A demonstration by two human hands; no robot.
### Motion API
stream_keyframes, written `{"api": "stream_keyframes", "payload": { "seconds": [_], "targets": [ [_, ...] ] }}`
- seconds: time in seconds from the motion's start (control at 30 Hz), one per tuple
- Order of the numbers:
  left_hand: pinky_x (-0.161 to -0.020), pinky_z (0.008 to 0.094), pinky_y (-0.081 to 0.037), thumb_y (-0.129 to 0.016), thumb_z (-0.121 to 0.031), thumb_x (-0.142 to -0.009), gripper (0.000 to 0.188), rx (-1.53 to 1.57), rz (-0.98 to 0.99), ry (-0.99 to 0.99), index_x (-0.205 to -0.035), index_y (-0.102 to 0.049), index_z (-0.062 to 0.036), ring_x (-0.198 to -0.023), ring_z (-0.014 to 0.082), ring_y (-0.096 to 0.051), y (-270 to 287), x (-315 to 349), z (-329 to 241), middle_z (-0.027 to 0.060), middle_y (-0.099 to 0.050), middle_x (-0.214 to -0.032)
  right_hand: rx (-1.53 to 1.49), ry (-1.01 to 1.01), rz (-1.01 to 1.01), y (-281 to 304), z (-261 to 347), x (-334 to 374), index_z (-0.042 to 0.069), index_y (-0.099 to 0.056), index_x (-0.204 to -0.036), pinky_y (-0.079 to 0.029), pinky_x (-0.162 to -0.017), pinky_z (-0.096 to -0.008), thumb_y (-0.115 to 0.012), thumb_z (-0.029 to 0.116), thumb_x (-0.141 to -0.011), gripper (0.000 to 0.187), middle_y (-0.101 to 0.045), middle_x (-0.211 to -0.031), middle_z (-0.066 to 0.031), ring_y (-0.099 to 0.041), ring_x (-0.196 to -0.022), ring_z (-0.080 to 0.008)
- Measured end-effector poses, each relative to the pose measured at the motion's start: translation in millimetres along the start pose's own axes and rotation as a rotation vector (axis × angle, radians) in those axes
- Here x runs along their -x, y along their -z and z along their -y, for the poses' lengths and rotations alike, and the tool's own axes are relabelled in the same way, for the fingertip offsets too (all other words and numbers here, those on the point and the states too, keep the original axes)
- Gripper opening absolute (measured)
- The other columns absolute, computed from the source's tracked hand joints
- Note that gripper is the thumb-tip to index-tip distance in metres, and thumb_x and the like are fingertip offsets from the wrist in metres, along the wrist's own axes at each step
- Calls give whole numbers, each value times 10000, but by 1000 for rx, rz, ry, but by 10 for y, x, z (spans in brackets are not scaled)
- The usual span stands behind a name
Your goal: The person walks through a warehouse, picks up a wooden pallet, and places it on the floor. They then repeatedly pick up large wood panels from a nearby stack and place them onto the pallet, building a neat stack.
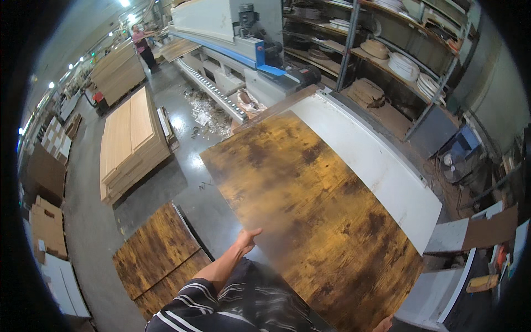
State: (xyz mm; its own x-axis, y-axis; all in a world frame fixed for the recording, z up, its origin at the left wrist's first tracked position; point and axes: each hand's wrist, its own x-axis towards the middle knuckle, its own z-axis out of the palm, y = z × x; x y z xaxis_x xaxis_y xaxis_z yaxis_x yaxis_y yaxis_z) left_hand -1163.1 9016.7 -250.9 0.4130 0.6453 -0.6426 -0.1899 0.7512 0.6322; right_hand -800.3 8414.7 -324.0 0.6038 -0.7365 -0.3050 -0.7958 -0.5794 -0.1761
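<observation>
A large wood-grain board (315, 210), mottled golden and dark brown, lies tilted across the view in front of me, partly over a white table (381, 166). My left hand (247, 240) grips its left edge, thumb on top and the other fingers hidden underneath. At the bottom of the view, only part of my right hand (383, 324) shows, closed on the board's near edge by the right corner. Left of me, low down, lies a stack of boards (166, 246) with the same mottled pattern.
A long machine (221, 94) with a roller rail stands ahead, shavings (207, 110) on the floor beside it. Pale boards (130, 138) are stacked at left. Shelves (398, 72) with coiled rolls and a fan (453, 165) stand at right. Another person (145, 48) stands far off.
</observation>
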Motion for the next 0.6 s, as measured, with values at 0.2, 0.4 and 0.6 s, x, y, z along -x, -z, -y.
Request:
{"api": "stream_keyframes", "payload": {
  "seconds": [0.2, 0.4, 0.6],
  "targets": [
    [-844, 398, -505, -728, 13, -751, 364, 147, 62, -242, -1093, -605, 21, -951, 238, -627, 287, 576, -518, 98, -650, -1034, 6, 205, 29, 187, 828, 575, 62, -495, -1088, -454, -660, -398, -500, 581, -904, 551, -504, -1010, -123, -519, -915, -266],
    [-848, 411, -509, -703, 1, -762, 382, 280, -141, -308, -1124, -580, 13, -927, 247, -633, 1262, 1027, -996, 109, -644, -1009, -3, 469, 120, 286, 2014, 1465, 57, -507, -1015, -437, -624, -396, -499, 568, -910, 523, -510, -928, -107, -526, -830, -255],
    [-869, 393, -496, -687, -23, -786, 373, 591, -213, -711, -1131, -556, 33, -952, 249, -629, 2375, 1468, -1198, 132, -637, -1039, 49, 834, 268, 187, 3451, 3041, 52, -519, -942, -420, -588, -394, -498, 556, -915, 505, -517, -847, -91, -533, -746, -243]
  ]
}}
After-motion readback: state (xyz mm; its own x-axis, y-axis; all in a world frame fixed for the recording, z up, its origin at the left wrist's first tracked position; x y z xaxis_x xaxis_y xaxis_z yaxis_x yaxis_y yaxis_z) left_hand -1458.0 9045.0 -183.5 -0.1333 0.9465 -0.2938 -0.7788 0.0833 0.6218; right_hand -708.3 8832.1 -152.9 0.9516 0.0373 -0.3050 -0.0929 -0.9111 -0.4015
